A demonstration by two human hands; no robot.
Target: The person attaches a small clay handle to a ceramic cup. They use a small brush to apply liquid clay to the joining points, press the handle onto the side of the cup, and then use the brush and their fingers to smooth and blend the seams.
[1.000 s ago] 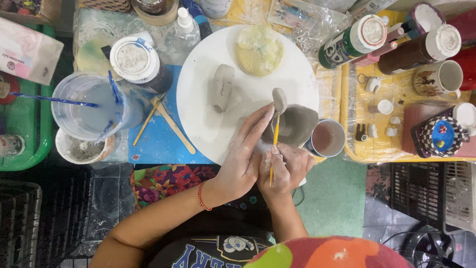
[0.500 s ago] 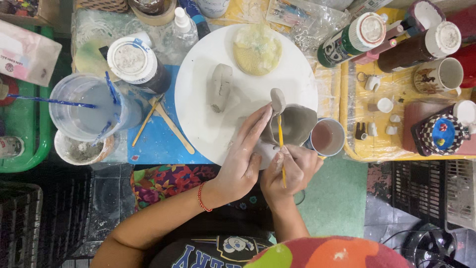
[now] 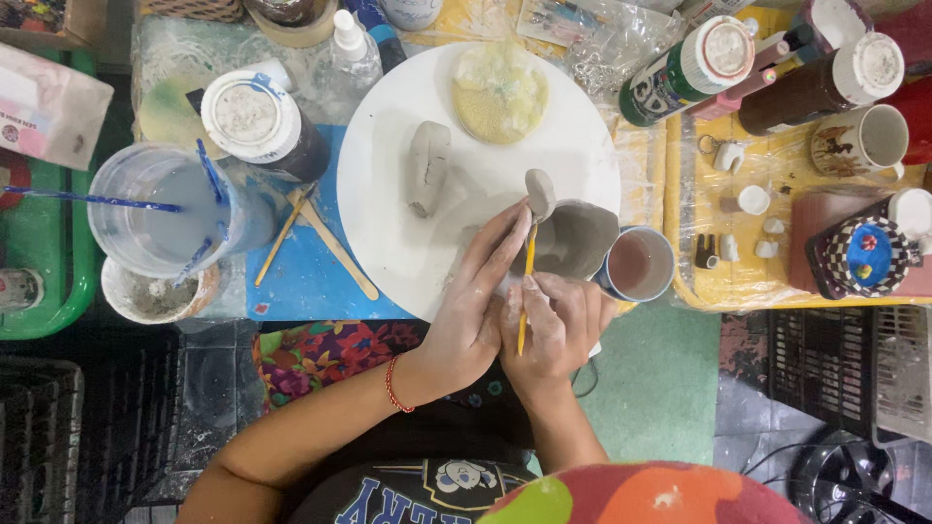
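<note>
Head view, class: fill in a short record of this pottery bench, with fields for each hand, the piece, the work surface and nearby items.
Left hand: left hand steadies the grey unfired clay cup
Right hand: right hand holds a thin yellow wooden tool, tip at the cup's handle
Surface: round white board
On board: grey clay slab, yellow sponge
Nearby: clear water tub, small blue-rimmed cup

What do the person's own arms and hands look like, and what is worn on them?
Both forearms are bare, with no sleeves in view. The left hand has a thin red bracelet around the wrist. The right hand wears nothing that I can see. Pale, dried clay smears cover the fingers of both hands. No rings or watch are visible.
</note>
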